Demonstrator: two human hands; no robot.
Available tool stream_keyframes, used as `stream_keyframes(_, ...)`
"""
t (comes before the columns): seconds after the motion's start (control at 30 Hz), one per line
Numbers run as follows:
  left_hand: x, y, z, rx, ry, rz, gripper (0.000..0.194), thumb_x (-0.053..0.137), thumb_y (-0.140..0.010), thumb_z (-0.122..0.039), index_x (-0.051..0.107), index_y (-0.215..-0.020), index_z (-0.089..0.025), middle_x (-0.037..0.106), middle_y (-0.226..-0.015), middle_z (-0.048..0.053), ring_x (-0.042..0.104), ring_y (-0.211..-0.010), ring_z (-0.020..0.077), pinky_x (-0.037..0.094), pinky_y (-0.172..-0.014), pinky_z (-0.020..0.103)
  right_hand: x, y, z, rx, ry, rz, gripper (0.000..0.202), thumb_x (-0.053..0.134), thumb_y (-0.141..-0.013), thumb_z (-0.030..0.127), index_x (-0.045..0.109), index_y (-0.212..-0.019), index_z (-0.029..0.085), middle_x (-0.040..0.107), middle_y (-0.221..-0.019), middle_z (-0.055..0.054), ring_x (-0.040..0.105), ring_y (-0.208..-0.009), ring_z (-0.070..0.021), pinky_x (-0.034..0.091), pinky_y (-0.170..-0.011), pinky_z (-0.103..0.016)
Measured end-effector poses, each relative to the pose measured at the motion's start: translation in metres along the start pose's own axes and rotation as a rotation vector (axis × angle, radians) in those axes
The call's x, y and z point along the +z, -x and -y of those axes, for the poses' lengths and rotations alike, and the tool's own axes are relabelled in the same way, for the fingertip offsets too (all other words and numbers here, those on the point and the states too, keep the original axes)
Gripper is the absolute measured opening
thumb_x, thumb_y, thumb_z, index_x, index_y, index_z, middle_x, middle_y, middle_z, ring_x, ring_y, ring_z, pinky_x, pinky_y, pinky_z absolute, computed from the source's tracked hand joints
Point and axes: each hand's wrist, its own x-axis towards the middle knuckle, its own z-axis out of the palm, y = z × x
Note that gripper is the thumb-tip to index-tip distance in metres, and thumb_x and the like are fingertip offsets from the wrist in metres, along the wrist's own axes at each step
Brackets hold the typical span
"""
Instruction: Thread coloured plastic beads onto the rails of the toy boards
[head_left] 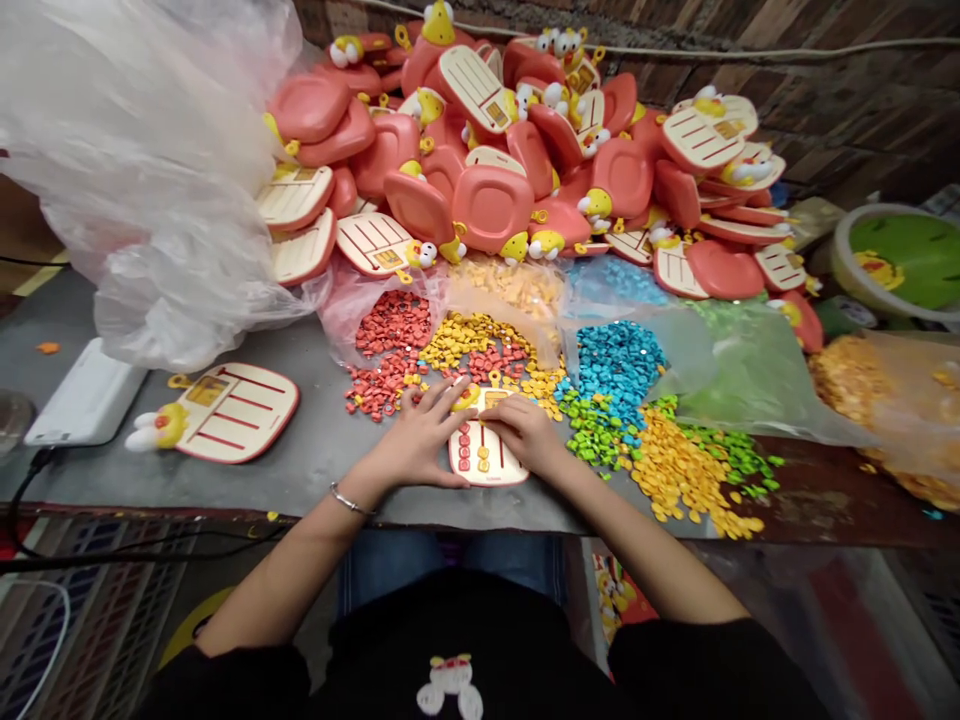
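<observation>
In front of me on the table lies a small cream toy board (493, 468) with a red rim and dark red slots. A column of red pieces (464, 448) sits at its left, and beside that are yellow pieces (484, 459). My left hand (420, 435) grips the board's left side, thumb at the near edge and fingers over the far end. Over the board's upper right, my right hand (525, 430) has its fingers pinched together at a slot. Whatever is between those fingertips is hidden.
Behind the board are loose red (394, 330), yellow (480, 330), blue (619, 360), green (592, 430) and orange-yellow (675, 460) pieces. Boards form a heap (491, 200) at the back. At left are another board (240, 412), a white power bank (86, 395) and plastic bags (172, 200).
</observation>
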Motion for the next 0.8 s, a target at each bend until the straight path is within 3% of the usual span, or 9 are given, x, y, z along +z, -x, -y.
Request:
stream_keyframes(0.1,0.0,-0.001,-0.001,-0.012,-0.005,0.001,0.096,0.068,-0.062,-0.077,0.05,-0.139,-0.024,0.023,-0.16,0.014,0.023,-0.14,0.0418,0.017,-0.106,0.054,0.004,-0.012,0.002,-0.073,-0.049,0.064,0.018,0.053,-0.094,0.02,0.07,-0.09,0.022,0.068,-0.084,-0.007,0.061,-0.084,-0.0213,0.049,-0.078,-0.036)
stream_keyframes(0.27,0.0,-0.001,0.0,-0.008,-0.009,-0.004,0.098,0.067,-0.062,-0.079,0.051,-0.139,-0.022,0.024,-0.16,0.015,0.024,-0.14,0.0414,0.017,-0.106,0.055,-0.009,-0.017,0.002,-0.141,-0.127,0.167,0.018,0.052,-0.092,0.019,0.067,-0.083,0.022,0.066,-0.08,-0.005,0.061,-0.082,-0.0192,0.049,-0.077,-0.034)
stream_keyframes(0.4,0.0,0.001,0.0,0.003,-0.008,-0.009,0.096,0.069,-0.064,-0.076,0.048,-0.143,-0.026,0.02,-0.161,0.016,0.023,-0.14,0.0437,0.017,-0.106,0.057,-0.022,-0.031,-0.009,0.02,-0.139,-0.032,0.015,0.053,-0.091,0.023,0.067,-0.088,0.022,0.067,-0.09,-0.006,0.063,-0.087,-0.0196,0.05,-0.079,-0.034)
stream_keyframes(0.5,0.0,0.001,0.0,0.005,-0.003,0.01,0.095,0.069,-0.067,-0.073,0.042,-0.147,-0.031,0.015,-0.162,0.014,0.023,-0.139,0.0445,0.018,-0.105,0.057,-0.024,-0.058,-0.026,0.157,0.018,-0.15,0.012,0.056,-0.089,0.02,0.068,-0.089,0.02,0.068,-0.09,-0.007,0.063,-0.087,-0.0205,0.05,-0.08,-0.034)
stream_keyframes(0.63,0.0,0.002,-0.001,0.004,0.008,0.012,0.095,0.07,-0.068,-0.071,0.037,-0.149,-0.036,0.012,-0.163,0.013,0.022,-0.139,0.045,0.017,-0.105,0.059,-0.015,-0.095,-0.037,0.236,0.345,0.003,0.009,0.061,-0.087,0.018,0.069,-0.087,0.016,0.068,-0.092,-0.011,0.062,-0.089,-0.0237,0.046,-0.082,-0.034)
stream_keyframes(0.73,0.0,0.002,-0.002,0.016,0.034,0.003,0.087,0.072,-0.068,-0.068,0.043,-0.145,-0.04,0.009,-0.164,0.012,0.02,-0.14,0.046,0.017,-0.104,0.061,-0.006,-0.11,-0.033,0.264,0.528,0.144,0.014,0.055,-0.09,0.013,0.07,-0.09,0.015,0.068,-0.094,-0.014,0.061,-0.09,-0.0247,0.044,-0.08,-0.032)
stream_keyframes(0.8,0.0,0.002,-0.002,0.033,0.056,0.006,0.077,0.071,-0.071,-0.066,0.049,-0.141,-0.041,0.005,-0.164,0.011,0.016,-0.142,0.0471,0.018,-0.103,0.062,-0.003,-0.113,-0.03,0.285,0.576,0.171,0.019,0.052,-0.091,0.009,0.07,-0.094,0.015,0.069,-0.096,-0.015,0.061,-0.09,-0.0248,0.044,-0.078,-0.031)
